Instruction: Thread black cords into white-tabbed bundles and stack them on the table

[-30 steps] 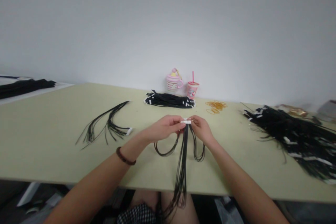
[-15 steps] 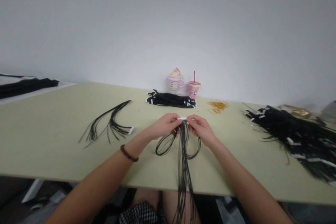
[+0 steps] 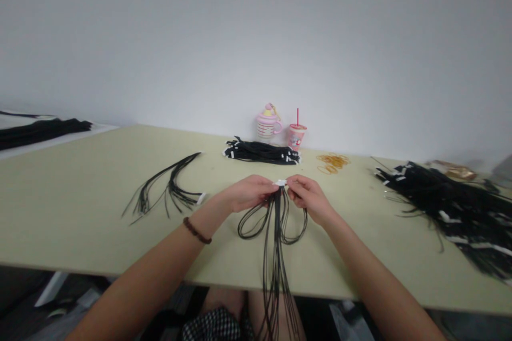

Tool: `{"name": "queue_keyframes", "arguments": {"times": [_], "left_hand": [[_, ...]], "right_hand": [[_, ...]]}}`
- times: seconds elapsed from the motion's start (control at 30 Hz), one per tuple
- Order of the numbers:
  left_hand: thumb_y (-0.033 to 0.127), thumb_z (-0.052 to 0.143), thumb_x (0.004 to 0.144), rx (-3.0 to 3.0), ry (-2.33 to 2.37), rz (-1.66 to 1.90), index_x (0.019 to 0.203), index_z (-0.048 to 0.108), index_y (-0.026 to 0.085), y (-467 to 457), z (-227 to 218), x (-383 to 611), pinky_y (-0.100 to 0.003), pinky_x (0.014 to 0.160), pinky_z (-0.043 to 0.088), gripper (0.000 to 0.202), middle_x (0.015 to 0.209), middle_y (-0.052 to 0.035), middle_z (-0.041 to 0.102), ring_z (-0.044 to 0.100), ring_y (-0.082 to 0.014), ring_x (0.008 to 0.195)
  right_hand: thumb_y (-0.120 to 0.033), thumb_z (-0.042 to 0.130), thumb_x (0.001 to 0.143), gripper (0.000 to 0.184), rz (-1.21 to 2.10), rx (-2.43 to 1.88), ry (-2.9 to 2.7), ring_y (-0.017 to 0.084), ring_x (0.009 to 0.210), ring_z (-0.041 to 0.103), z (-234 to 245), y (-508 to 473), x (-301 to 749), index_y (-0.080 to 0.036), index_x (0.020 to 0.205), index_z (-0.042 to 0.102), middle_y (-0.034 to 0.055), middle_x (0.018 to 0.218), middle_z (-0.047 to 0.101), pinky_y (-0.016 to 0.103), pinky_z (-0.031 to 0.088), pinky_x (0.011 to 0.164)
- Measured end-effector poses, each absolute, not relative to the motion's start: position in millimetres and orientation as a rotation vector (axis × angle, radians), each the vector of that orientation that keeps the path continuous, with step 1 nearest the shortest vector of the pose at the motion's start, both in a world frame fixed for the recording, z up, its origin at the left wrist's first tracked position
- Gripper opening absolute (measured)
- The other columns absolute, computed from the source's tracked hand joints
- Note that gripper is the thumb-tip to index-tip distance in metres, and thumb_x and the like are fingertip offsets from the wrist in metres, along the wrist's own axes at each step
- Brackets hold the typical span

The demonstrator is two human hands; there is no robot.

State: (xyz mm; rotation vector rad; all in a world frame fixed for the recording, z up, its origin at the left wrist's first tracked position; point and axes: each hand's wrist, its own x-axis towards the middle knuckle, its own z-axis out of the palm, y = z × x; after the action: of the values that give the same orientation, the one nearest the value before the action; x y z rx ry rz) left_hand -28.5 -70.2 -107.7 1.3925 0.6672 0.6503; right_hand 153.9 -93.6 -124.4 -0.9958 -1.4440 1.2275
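Observation:
Between my two hands hangs a bundle of thin black cords (image 3: 277, 234), joined at the top by a small white strip (image 3: 281, 183). My left hand (image 3: 252, 192) pinches the left end of that strip, and my right hand (image 3: 305, 196) pinches its right end. Two loops of cord bow outward, one below each hand, while the long loose ends drop over the table's front edge. Left of my hands, another bunch of black cords (image 3: 175, 186) lies on the table, with a white strip at one end.
Behind my hands lies a tied black bundle (image 3: 262, 152) with white tips. A pink lidded mug (image 3: 266, 125) and a pink cup with a straw (image 3: 296, 137) stand by the wall. Yellow rubber bands (image 3: 334, 162) and a big black cord pile (image 3: 452, 202) are at right, dark strips (image 3: 44, 132) far left.
The white strip now looks bent between my fingertips, where it was flatter before. The hanging cord ends have swung slightly left and spread. Both hands keep their grip.

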Motion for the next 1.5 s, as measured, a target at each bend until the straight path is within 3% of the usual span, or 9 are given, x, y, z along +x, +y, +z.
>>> {"name": "queue_keyframes", "arguments": {"times": [0.47,0.63,0.8,1.03,1.2,1.3,1.5], "left_hand": [[0.032,0.062,0.075,1.436,0.607,0.709,0.087,0.065,0.012,-72.8,-107.7,-27.4,-0.024,0.052,0.039,0.023,0.072,-0.0022,0.058,0.049,-0.0093,0.058],[0.029,0.06,0.077,1.459,0.639,0.75,0.078,0.066,0.011,-71.9,-109.5,-25.8,-0.021,0.05,0.038,0.019,0.064,0.0007,0.053,0.046,-0.0074,0.054],[0.03,0.062,0.076,1.456,0.638,0.753,0.084,0.065,0.01,-77.9,-103.4,-26.3,-0.022,0.053,0.041,0.022,0.066,0.0008,0.054,0.05,-0.008,0.058],[0.033,0.061,0.076,1.423,0.763,0.799,0.077,0.058,0.012,-78.1,-96.7,-29.6,-0.025,0.061,0.044,0.022,0.075,-0.0047,0.064,0.059,-0.0109,0.064],[0.039,0.066,0.072,1.452,0.811,0.759,0.068,0.054,0.013,-75.5,-102.2,-30.2,-0.022,0.054,0.038,0.029,0.063,-0.0003,0.059,0.053,-0.0088,0.057],[0.041,0.066,0.072,1.48,0.805,0.744,0.073,0.059,0.012,-73.7,-105.0,-30.9,-0.021,0.052,0.035,0.029,0.06,0.003,0.054,0.048,-0.0071,0.054],[0.035,0.066,0.07,1.557,0.846,0.694,0.078,0.068,0.009,-73.4,-99.5,-34.2,-0.022,0.053,0.037,0.027,0.061,-0.0008,0.057,0.05,-0.0093,0.056]], "right_hand": [[-0.03,0.051,0.091,0.021,1.328,-0.916,-1.471,0.0,0.039,0.035,-122.8,-93.5,156.9,-0.011,0.084,0.055,-0.0062,0.06,0.048,0.012,0.029,0.035],[-0.028,0.056,0.087,0.022,1.265,-0.946,-1.414,0.0,0.037,0.031,-120.5,-94.0,155.0,-0.011,0.074,0.052,-0.008,0.055,0.045,0.012,0.022,0.032],[-0.026,0.057,0.086,0.018,1.191,-0.95,-1.386,0.0,0.035,0.025,-121.8,-92.6,152.6,-0.011,0.077,0.054,-0.0111,0.048,0.033,0.012,0.019,0.033],[-0.03,0.05,0.091,0.022,1.24,-0.972,-1.353,0.0,0.036,0.025,-122.7,-92.4,155.1,-0.011,0.082,0.055,-0.0096,0.053,0.037,0.012,0.021,0.032],[-0.029,0.052,0.09,0.021,1.333,-0.955,-1.381,0.0,0.038,0.029,-125.7,-94.3,152.6,-0.011,0.081,0.054,-0.0086,0.055,0.04,0.012,0.025,0.033],[-0.03,0.051,0.09,0.021,1.342,-0.946,-1.385,0.0,0.038,0.029,-127.7,-94.6,151.5,-0.011,0.082,0.054,-0.0085,0.056,0.04,0.012,0.025,0.034],[-0.034,0.049,0.091,0.025,1.354,-0.935,-1.443,0.001,0.039,0.031,-130.2,-95.4,150.0,-0.011,0.081,0.054,-0.0083,0.055,0.04,0.013,0.027,0.035]]}}
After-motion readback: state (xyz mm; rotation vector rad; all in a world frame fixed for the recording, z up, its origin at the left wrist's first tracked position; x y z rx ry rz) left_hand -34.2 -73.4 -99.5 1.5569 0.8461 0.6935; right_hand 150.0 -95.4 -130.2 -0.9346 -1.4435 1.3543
